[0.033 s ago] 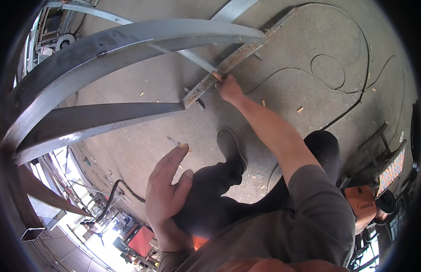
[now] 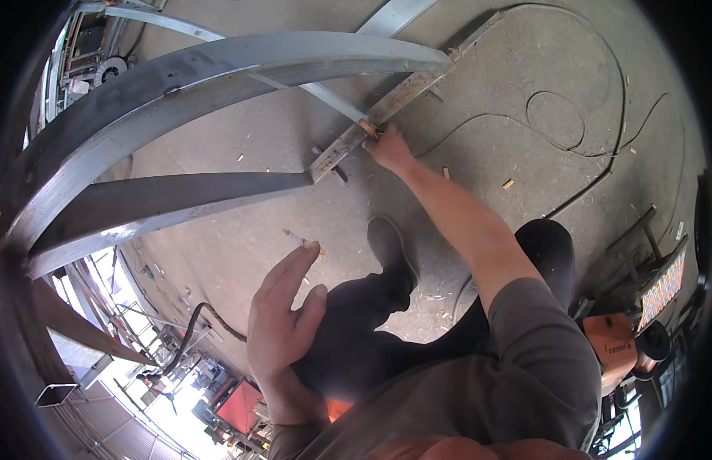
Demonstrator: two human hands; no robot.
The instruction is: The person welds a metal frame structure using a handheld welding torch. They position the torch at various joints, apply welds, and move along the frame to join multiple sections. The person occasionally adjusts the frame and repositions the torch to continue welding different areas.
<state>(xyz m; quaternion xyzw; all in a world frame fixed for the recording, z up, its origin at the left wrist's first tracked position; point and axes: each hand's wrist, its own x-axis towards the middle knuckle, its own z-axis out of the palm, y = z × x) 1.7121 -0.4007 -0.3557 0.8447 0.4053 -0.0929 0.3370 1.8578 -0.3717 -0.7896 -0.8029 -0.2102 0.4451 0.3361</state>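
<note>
My left hand (image 2: 285, 326) is raised above my bent leg, its fingers stretched out. Between its fingertips is a cigarette (image 2: 296, 239) with a tan filter end. My right hand (image 2: 390, 149) reaches forward with curled fingers. They close at a small orange-brown piece (image 2: 368, 129), where a thin steel strut (image 2: 334, 101) meets a rusty steel bar (image 2: 406, 93). What exactly the right fingers hold is partly hidden. A large curved steel beam (image 2: 241, 65) and a tapering steel beam (image 2: 187, 201) belong to the same frame, left of the right hand.
Black cable (image 2: 618, 146) loops over the concrete floor (image 2: 479, 77) at the right. Cigarette butts (image 2: 508, 184) are scattered about. An orange machine (image 2: 610, 341) stands beside me at the lower right. A red panel (image 2: 239, 406) and clutter fill the lower left.
</note>
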